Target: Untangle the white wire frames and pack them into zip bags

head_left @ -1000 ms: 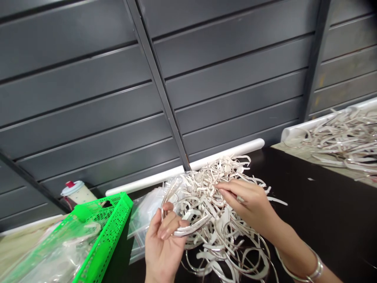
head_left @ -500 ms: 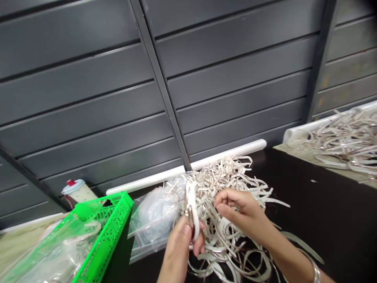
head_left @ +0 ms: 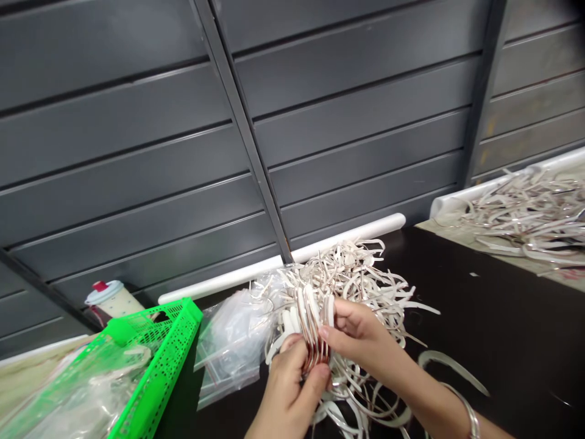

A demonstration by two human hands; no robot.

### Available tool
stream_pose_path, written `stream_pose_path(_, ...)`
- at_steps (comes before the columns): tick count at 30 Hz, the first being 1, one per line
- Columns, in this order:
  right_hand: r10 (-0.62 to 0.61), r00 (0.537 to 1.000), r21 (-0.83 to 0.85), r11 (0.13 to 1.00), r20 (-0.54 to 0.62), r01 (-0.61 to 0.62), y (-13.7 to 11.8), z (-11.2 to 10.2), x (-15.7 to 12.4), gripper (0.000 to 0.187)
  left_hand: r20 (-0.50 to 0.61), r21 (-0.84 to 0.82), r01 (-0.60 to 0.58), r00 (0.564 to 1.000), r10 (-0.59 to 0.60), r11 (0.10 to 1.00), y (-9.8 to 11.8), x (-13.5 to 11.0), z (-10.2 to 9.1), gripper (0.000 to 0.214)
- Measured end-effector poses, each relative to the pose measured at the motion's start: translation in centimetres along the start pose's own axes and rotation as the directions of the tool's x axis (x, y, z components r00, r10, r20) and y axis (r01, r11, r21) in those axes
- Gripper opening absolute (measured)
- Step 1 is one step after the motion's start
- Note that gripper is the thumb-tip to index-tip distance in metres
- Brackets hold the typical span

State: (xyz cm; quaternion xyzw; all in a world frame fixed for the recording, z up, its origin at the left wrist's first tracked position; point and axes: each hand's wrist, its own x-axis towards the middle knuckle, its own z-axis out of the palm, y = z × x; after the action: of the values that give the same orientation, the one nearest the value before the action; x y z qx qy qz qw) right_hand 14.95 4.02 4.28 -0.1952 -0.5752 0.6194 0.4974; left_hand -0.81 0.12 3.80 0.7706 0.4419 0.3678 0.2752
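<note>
Bundle of curved white-and-silver strips (head_left: 309, 323) stands over a tangled pile (head_left: 365, 274) on a black table (head_left: 461, 305), left hand (head_left: 292, 379) curled around its base, right hand (head_left: 359, 332) pinching its edge, seemingly evening the strips, which calls for steady left-hand support.

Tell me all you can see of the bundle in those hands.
The bundle is several slim, curved bands gathered side by side, whitish on their broad faces, with shiny, metal-looking edges, coppery lower down. It is held roughly upright, tops fanned slightly, in front of the loose pile. The left hand grips its lower end; the right hand pinches its right side. Part of its bottom is hidden.
</note>
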Motion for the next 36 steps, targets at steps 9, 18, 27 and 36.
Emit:
stream_pose_path(9,0.071,0.987,0.046,0.997,-0.143,-0.065,-0.2,-0.5,0.2,0.025,-0.063,-0.167,0.065,0.995,-0.077,0.984,0.6,0.3,-0.2,0.026)
stream_pose_path(18,0.036,0.997,0.291,0.955,0.073,-0.056,0.8,0.2,0.2,0.039,-0.061,-0.177,0.011,0.998,-0.022,0.984,0.6,0.1,-0.1,0.025)
stream_pose_path(27,0.061,0.985,0.078,0.994,0.163,-0.075,1.6,0.8,-0.1,0.043,-0.057,-0.232,-0.045,0.998,0.033,0.972,1.1,0.6,0.0,0.019)
stream_pose_path(36,-0.095,0.974,0.030,0.995,0.208,0.090,0.6,1.2,-0.5,0.039,0.092,-0.330,-0.004,0.995,0.036,0.944,0.4,0.3,-0.7,0.034)
